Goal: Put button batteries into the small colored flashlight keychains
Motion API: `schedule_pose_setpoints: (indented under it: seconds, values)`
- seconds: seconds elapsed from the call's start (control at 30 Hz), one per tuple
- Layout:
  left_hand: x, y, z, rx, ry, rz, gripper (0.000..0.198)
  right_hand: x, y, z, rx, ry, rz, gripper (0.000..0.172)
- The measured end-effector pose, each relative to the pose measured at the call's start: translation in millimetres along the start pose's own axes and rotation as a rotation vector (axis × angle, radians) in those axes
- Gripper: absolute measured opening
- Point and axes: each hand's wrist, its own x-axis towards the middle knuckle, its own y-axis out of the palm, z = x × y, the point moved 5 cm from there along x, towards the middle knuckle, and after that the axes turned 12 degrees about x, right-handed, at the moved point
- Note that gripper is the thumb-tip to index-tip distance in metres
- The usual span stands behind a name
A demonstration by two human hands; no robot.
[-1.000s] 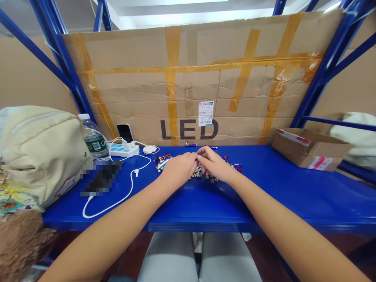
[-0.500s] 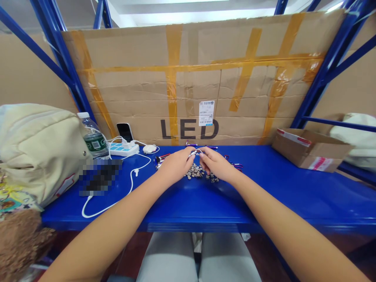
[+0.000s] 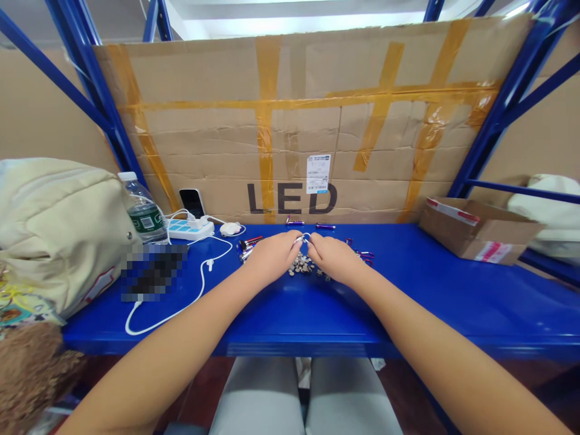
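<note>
Both hands are close together over the blue shelf top. My left hand is closed in a pinch on one end of a small silvery ring-like piece. The other end of this piece is pinched by my right hand. Just below the fingers lies a pile of small metal pieces, partly covered by the right hand. Several red, black and silvery items lie left of my left hand, and purple and red items lie beside my right wrist. Two purple tools rest behind the hands.
On the left are a cream bag, a water bottle, a power strip, a white cable and a blurred dark object. An open cardboard box stands at right. A taped cardboard sheet rises behind.
The right hand has turned, its fingers now curled more tightly and covering more of the metal pile. My left hand has shifted slightly right. The ring-like piece remains between the hands.
</note>
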Motion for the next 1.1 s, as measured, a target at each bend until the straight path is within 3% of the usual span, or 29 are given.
schedule_pose_setpoints:
  seconds: [0.3,0.47,0.67,0.77,0.87,0.97,1.1]
  values:
    - [-5,10.4,-22,0.075,0.039,0.056,0.029,7,-6,-9,0.409,-0.059,-0.218,0.023]
    - [-6,9.6,-24,0.096,0.048,0.071,0.028,11,-7,-21,0.562,-0.043,-0.223,0.024]
    - [2,7.5,17,0.076,-0.025,0.116,0.029,11,-7,-64,0.314,0.157,0.008,0.026]
    - [4,11.6,29,0.052,-0.015,0.158,0.029,7,-10,-79,0.307,0.255,0.102,0.025]
    - [4,13.4,32,0.028,-0.027,0.168,0.030,1,-8,-71,0.533,0.248,0.205,0.023]
    - [5,14.3,36,0.054,-0.060,0.169,0.031,-3,-3,-49,0.835,0.156,0.340,0.024]
    - [6,22.0,49,0.145,-0.060,0.227,0.028,-5,3,-30,0.951,0.106,0.413,0.023]
